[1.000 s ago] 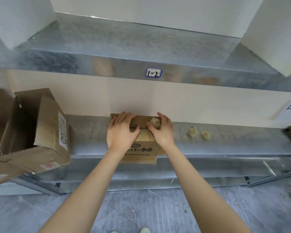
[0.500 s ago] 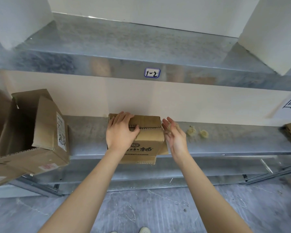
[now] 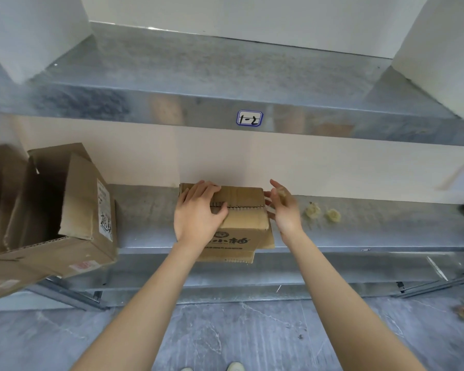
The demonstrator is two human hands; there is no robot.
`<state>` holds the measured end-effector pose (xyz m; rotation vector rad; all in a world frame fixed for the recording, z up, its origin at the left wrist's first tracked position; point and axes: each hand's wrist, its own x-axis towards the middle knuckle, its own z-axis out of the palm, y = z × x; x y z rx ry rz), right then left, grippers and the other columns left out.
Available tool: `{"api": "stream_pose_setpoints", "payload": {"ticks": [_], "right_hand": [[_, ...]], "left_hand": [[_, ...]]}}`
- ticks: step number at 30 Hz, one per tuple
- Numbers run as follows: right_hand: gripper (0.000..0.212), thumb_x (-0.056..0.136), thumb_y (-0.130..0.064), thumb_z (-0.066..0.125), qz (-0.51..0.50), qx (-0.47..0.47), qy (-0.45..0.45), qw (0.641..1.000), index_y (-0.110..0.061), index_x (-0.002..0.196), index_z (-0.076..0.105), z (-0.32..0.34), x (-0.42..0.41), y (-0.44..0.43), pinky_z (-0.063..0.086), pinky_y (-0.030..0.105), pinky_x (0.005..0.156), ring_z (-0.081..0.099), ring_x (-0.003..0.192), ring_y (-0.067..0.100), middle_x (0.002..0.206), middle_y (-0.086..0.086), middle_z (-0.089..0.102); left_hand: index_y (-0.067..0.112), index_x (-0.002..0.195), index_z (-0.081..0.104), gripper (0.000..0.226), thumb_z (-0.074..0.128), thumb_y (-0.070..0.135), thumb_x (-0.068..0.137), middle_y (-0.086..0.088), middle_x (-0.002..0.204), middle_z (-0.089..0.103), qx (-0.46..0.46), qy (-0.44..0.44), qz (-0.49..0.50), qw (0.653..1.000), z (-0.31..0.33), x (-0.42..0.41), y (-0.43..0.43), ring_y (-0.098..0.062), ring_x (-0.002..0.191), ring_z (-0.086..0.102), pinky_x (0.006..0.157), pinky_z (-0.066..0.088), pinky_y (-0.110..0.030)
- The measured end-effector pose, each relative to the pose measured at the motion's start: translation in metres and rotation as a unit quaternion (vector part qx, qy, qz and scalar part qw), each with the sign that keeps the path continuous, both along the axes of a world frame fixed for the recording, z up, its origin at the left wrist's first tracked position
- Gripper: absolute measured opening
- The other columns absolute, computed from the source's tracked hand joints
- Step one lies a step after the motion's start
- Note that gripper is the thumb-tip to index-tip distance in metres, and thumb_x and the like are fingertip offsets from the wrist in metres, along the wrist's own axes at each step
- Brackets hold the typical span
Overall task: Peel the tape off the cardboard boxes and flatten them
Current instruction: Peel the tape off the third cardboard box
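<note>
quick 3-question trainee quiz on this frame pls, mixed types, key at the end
1. True or false: the left hand rests on top of the small box.
2. How many loose tape balls lie on the shelf to the right of the right hand? A) one B) two C) four
3. Short answer: what is written on the label on the front edge of the upper shelf?

Key: 1 true; 2 B; 3 "1-2".
</note>
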<state>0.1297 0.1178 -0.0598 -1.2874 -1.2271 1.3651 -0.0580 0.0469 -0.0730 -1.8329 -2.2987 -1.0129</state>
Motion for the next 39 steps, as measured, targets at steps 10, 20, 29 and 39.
{"api": "stream_pose_setpoints", "payload": {"ticks": [10,20,29,39], "right_hand": [[0.045,0.1,0.002,0.044,0.029,0.001,-0.112,0.993,-0.016,0.141,0.044,-0.02,0.028,0.003,0.05,0.014,0.065,0.048,0.068,0.016,0.082,0.009,0.037],[0.038,0.103,-0.025,0.045,-0.015,-0.03,-0.099,0.995,-0.019,0.141,0.047,-0.025,0.034,-0.004,0.045,0.023,0.082,0.054,0.095,0.012,0.119,-0.001,0.057],[0.053,0.071,-0.006,0.084,-0.106,-0.008,-0.09,0.99,-0.018,0.114,0.055,-0.028,0.039,-0.008,0.05,0.025,0.081,0.061,0.096,0.018,0.102,-0.003,0.061],[0.028,0.087,-0.01,0.066,-0.061,-0.008,-0.067,0.996,-0.032,0.104,0.062,-0.035,0.044,-0.009,0.056,0.028,0.061,0.068,0.095,0.029,0.115,0.013,0.063]], "left_hand": [[0.02,0.11,0.07,0.033,0.069,0.036,0.081,0.008,0.117,0.068,0.004,0.002,0.012,1.0,0.0,0.0,0.004,-0.015,0.119,0.059,0.095,0.044,-0.029],[0.021,0.112,0.07,0.032,0.068,0.035,0.083,0.007,0.119,0.067,0.0,-0.002,0.013,1.0,0.002,0.002,0.003,-0.016,0.123,0.057,0.098,0.043,-0.032],[0.021,0.111,0.069,0.033,0.067,0.036,0.082,0.008,0.118,0.067,0.003,-0.007,0.016,1.0,0.002,0.002,0.002,-0.015,0.117,0.06,0.097,0.043,-0.032],[0.021,0.112,0.069,0.032,0.069,0.035,0.083,0.007,0.121,0.067,0.0,-0.012,0.018,1.0,0.004,0.004,0.0,-0.017,0.124,0.057,0.102,0.043,-0.036]]}}
